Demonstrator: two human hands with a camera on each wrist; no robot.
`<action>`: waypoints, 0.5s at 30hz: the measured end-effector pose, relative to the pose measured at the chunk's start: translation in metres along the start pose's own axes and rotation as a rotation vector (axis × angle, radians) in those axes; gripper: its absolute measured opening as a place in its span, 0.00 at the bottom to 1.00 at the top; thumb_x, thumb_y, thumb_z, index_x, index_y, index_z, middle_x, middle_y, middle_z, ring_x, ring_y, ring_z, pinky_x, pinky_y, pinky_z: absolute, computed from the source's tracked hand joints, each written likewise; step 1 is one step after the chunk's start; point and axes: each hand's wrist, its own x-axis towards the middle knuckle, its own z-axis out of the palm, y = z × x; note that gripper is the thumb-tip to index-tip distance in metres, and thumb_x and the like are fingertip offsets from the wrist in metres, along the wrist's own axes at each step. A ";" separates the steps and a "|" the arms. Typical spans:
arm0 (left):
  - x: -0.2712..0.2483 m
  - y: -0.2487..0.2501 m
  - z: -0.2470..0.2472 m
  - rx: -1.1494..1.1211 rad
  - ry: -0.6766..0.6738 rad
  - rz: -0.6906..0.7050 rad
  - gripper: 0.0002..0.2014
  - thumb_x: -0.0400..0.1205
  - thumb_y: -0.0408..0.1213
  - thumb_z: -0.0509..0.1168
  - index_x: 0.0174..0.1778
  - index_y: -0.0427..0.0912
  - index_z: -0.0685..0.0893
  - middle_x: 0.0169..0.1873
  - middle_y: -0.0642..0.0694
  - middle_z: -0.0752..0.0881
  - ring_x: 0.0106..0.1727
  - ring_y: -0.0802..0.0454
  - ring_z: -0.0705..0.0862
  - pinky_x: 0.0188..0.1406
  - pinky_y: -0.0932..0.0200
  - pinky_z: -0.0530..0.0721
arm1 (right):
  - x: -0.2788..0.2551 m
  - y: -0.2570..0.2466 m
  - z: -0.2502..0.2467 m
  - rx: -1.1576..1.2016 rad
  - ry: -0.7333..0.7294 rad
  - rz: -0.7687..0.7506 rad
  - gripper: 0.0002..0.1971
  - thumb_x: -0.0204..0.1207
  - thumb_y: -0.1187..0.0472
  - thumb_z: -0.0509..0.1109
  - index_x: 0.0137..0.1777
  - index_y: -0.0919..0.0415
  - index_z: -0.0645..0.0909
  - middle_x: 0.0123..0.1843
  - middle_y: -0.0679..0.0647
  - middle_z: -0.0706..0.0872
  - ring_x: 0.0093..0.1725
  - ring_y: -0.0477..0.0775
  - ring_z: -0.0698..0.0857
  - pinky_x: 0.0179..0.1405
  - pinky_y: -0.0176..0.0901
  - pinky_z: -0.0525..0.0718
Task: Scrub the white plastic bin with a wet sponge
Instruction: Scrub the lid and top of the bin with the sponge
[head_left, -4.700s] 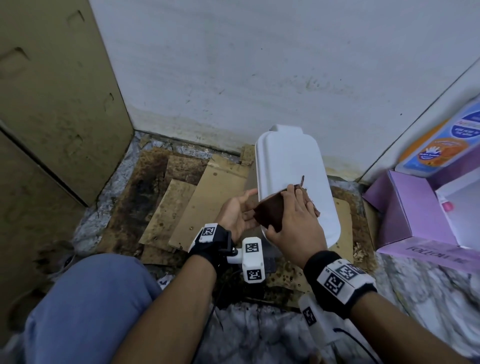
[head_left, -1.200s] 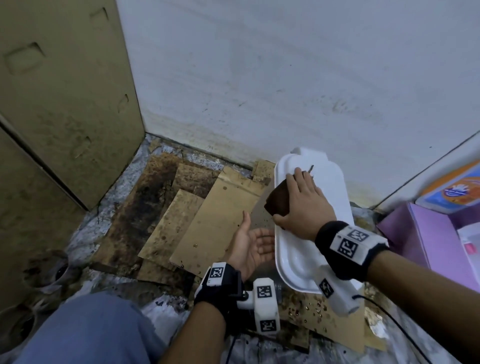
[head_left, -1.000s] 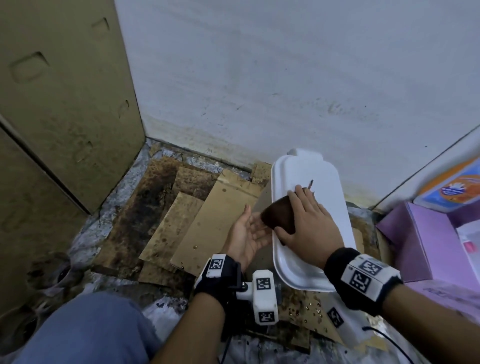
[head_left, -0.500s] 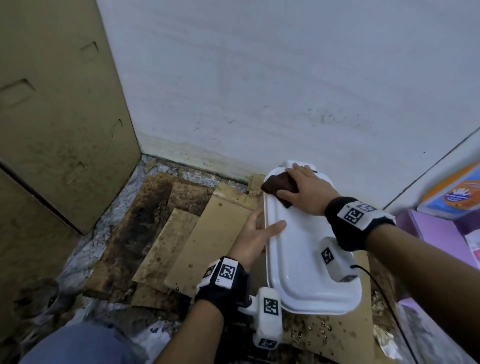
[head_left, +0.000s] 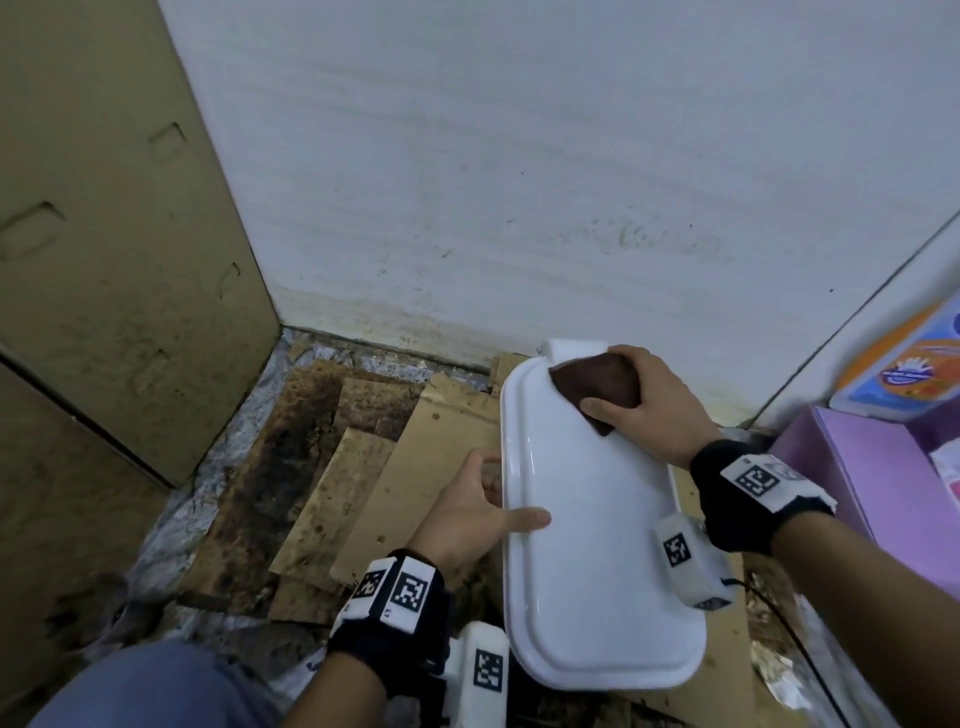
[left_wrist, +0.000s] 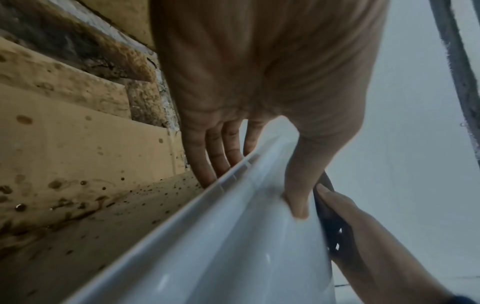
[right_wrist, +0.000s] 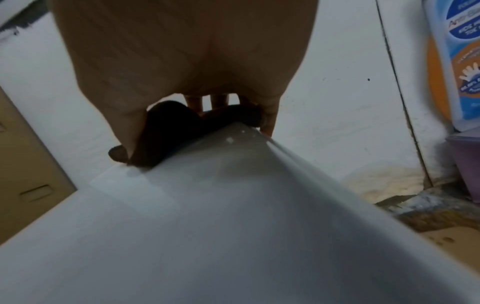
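Right hand (head_left: 649, 402) presses sponge (head_left: 597, 387) on bin's (head_left: 587, 545) far end.

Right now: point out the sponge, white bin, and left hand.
sponge (head_left: 597, 387): head view, bare brown top face.
white bin (head_left: 587, 545): head view, middle of its flat white face.
left hand (head_left: 462, 514): head view, back of the hand.

The floor (head_left: 228, 467) is a grey, marbled surface, wet-looking and stained, running into a corner. Several flat pieces of brown cardboard (head_left: 415, 467) lie on it, overlapping one another; the far-left pieces are dark and blotched, the nearer ones paler and speckled with brown spots. The white, oblong plastic bin (head_left: 587, 561) stands over this cardboard with its smooth underside facing up, but where it touches is hidden. At the right, a purple cardboard box (head_left: 878, 483) sits on the floor beside the cardboard.
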 end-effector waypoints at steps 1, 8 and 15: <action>-0.002 0.001 0.000 0.028 -0.005 0.007 0.39 0.64 0.41 0.85 0.68 0.51 0.72 0.56 0.51 0.83 0.57 0.54 0.83 0.60 0.52 0.85 | -0.009 0.001 0.000 0.010 0.020 -0.014 0.37 0.68 0.44 0.78 0.75 0.48 0.68 0.72 0.52 0.76 0.69 0.56 0.76 0.69 0.51 0.74; -0.007 0.028 0.002 -0.035 0.088 0.153 0.46 0.67 0.38 0.83 0.79 0.58 0.67 0.57 0.57 0.82 0.57 0.60 0.82 0.51 0.59 0.84 | -0.057 -0.001 0.003 -0.007 0.112 -0.111 0.34 0.72 0.47 0.76 0.76 0.52 0.68 0.73 0.51 0.74 0.71 0.54 0.73 0.68 0.43 0.69; -0.021 0.018 0.009 0.037 0.077 0.163 0.47 0.64 0.40 0.85 0.75 0.63 0.66 0.58 0.60 0.79 0.64 0.50 0.81 0.64 0.45 0.83 | -0.064 -0.021 0.007 -0.031 0.281 -0.229 0.23 0.77 0.56 0.72 0.71 0.52 0.74 0.78 0.54 0.69 0.76 0.58 0.68 0.74 0.51 0.69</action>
